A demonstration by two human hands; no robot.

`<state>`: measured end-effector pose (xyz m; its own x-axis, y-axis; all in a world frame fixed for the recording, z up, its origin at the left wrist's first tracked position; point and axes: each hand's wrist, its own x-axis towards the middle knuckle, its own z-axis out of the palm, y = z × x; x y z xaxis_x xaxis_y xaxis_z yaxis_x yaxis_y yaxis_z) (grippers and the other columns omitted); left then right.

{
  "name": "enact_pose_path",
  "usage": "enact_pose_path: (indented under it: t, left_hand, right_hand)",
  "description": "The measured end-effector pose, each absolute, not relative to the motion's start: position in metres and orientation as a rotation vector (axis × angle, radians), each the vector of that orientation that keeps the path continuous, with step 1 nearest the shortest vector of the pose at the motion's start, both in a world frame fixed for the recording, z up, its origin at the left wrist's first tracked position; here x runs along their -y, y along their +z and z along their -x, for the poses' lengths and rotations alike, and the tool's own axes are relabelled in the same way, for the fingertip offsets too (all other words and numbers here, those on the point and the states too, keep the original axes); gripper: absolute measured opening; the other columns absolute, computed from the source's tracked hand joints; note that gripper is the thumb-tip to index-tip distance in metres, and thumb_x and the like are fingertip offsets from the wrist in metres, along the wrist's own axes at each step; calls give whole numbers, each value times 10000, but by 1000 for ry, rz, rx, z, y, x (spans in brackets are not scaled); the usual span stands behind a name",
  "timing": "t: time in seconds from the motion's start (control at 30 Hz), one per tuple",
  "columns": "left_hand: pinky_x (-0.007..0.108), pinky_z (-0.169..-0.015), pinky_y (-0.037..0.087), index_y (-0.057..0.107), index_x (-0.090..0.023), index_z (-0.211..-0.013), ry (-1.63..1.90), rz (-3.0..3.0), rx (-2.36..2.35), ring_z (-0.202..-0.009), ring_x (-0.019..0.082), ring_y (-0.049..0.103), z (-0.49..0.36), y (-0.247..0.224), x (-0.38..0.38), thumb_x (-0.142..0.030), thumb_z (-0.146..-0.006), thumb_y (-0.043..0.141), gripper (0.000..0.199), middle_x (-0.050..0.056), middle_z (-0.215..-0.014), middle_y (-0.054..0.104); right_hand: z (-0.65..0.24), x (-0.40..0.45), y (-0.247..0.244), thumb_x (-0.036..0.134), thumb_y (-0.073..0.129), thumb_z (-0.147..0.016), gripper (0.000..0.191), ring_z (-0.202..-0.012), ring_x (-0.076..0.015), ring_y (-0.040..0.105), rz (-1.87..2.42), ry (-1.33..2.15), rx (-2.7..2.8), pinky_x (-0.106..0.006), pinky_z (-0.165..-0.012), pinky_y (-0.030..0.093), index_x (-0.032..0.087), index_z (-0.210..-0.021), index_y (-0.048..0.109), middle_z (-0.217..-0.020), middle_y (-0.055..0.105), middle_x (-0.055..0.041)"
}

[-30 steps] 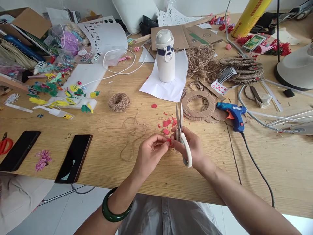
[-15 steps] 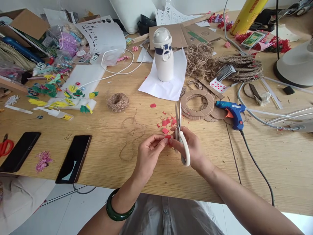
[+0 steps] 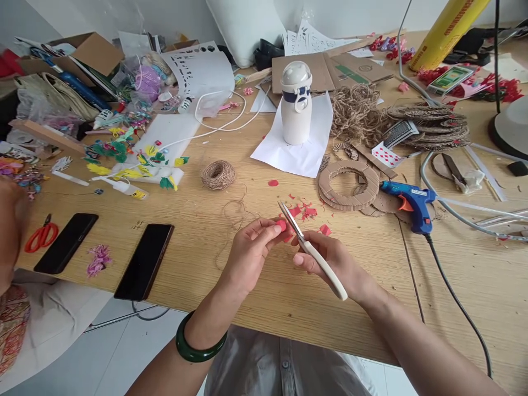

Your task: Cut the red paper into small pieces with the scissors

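Between the thumb and fingers of my left hand point(image 3: 251, 250) is a small red paper piece point(image 3: 281, 225). My right hand point(image 3: 330, 258) holds white-handled scissors point(image 3: 315, 253), their blades pointing up and left, close beside the red piece. Whether the blades touch it I cannot tell. Red paper scraps point(image 3: 307, 211) lie on the table just beyond my hands, and one rounded red piece point(image 3: 273, 183) sits farther off. Loose twine point(image 3: 231, 214) trails on the table left of my hands, near a twine ball point(image 3: 218, 175).
A white bottle point(image 3: 296, 110) stands on white paper beyond my hands. Cardboard rings point(image 3: 328, 190) and a blue glue gun point(image 3: 412, 201) lie to the right. Leftward are two phones point(image 3: 144, 261), red-handled scissors point(image 3: 42, 236) and another person's arm point(image 3: 10, 231).
My right hand has turned the scissors from upright to slanting left, toward the red piece. The view has swung left, bringing another person's arm in at the left edge.
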<state>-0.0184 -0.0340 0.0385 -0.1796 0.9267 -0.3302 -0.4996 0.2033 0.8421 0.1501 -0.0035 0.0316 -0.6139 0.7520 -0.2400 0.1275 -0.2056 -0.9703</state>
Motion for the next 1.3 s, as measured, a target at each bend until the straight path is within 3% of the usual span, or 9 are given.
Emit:
enact_pose_path:
  t: [1.3]
  left_hand:
    - [352, -914, 524, 717, -133, -768, 1328, -500, -1115, -891, 189, 703, 20, 31, 34, -202, -755, 733, 72, 71, -878, 770]
  right_hand:
    - [-149, 4, 31, 538, 759, -741, 432, -540, -94, 377, 1058, 1854, 1669, -234, -471, 311, 149, -872, 623, -631, 451, 41]
